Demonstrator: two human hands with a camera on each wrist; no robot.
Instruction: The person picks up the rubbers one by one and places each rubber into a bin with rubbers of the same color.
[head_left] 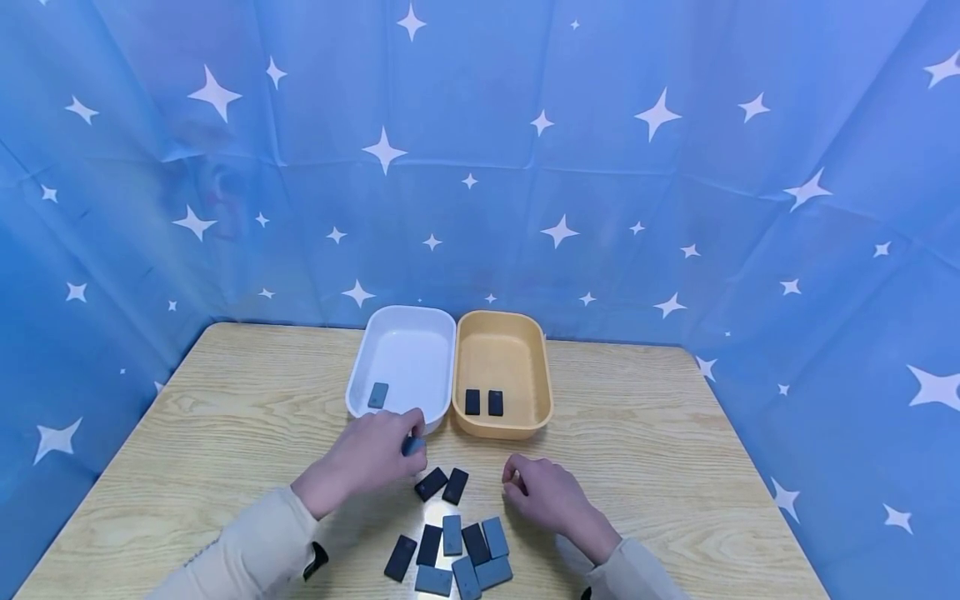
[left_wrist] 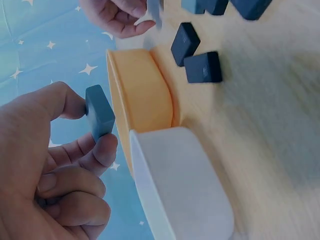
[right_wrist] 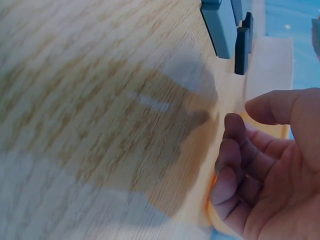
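Left grip (head_left: 366, 457) pinches a blue block (left_wrist: 100, 112) between thumb and fingertips, near the front of the white bin (head_left: 408, 362); right grip (head_left: 551, 497) holds nothing, its thumb apart from the loosely curled fingers. It seems best to bring the block above the rim (head_left: 411, 307) first, then to lower it gently and release only when it lies flat
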